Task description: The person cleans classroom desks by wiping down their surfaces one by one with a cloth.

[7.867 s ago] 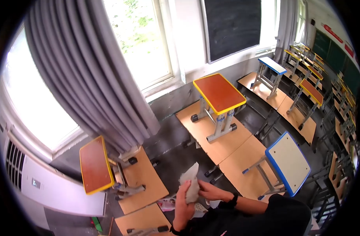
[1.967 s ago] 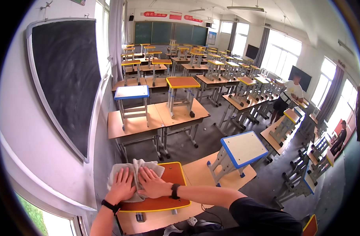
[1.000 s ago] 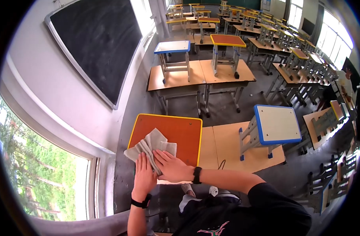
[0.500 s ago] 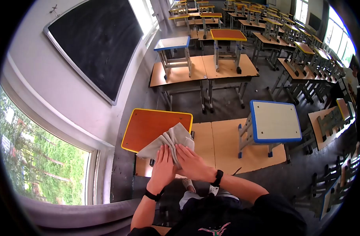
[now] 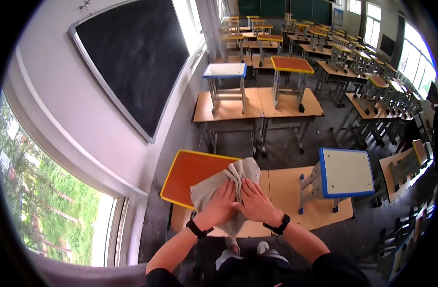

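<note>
A grey-beige cloth [image 5: 207,190] lies bunched over the right part of an orange-red stool seat [image 5: 195,170] with a yellow rim. My left hand [image 5: 220,206] presses on the cloth, its fingers straight and close together. Beside it, my right hand [image 5: 257,203] grips the cloth's folds from the right, thumb pointing toward the left hand. One end of the cloth hangs below the hands, past the seat's near edge. The stool stands on a light wooden desk [image 5: 290,215]; cloth and hands hide most of its legs.
A white-topped stool [image 5: 347,173] with a blue rim stands on the desk to the right. Ahead, two more stools, one white [image 5: 225,70] and one orange [image 5: 292,64], rest on desks. A window [image 5: 56,201] and a blackboard [image 5: 133,62] line the left wall.
Both hands and the cloth have shifted right over the orange seat, toward its right edge. My view has tilted up, showing more of the room's far end.
</note>
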Action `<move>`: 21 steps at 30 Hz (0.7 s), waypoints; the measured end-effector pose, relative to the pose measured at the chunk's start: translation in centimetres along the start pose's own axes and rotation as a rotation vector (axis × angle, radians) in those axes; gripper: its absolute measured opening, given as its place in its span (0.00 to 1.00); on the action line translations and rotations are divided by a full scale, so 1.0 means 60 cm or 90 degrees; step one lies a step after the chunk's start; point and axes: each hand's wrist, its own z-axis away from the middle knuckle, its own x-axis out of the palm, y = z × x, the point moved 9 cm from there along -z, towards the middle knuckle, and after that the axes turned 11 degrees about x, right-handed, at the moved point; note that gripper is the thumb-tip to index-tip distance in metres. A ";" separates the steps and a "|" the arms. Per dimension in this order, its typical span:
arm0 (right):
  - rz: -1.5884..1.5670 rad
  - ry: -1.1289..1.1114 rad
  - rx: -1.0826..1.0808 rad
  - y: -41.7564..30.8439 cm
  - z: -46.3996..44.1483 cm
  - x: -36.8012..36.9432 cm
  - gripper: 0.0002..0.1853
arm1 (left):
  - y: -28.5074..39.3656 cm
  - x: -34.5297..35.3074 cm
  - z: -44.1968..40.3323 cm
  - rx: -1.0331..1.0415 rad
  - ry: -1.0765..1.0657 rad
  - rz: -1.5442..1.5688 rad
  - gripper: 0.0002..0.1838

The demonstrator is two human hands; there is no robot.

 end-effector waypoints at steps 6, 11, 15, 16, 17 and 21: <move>0.032 0.102 0.053 0.014 -0.072 -0.009 0.45 | -0.080 -0.002 -0.051 0.092 0.054 0.075 0.40; 0.082 0.116 0.045 0.000 -0.120 -0.007 0.47 | -0.130 -0.015 -0.061 0.108 0.014 -0.011 0.39; 0.133 0.040 0.059 -0.026 -0.177 0.013 0.48 | -0.191 -0.009 -0.041 0.068 0.036 -0.026 0.41; 0.124 0.014 0.057 -0.038 -0.186 0.027 0.48 | -0.208 -0.007 -0.030 0.065 0.041 -0.020 0.41; 0.121 0.003 0.037 -0.052 -0.199 0.036 0.48 | -0.225 -0.009 -0.016 0.061 0.057 -0.042 0.41; 0.107 -0.036 -0.024 -0.132 -0.257 0.066 0.49 | -0.283 -0.042 0.051 -0.014 0.082 -0.088 0.39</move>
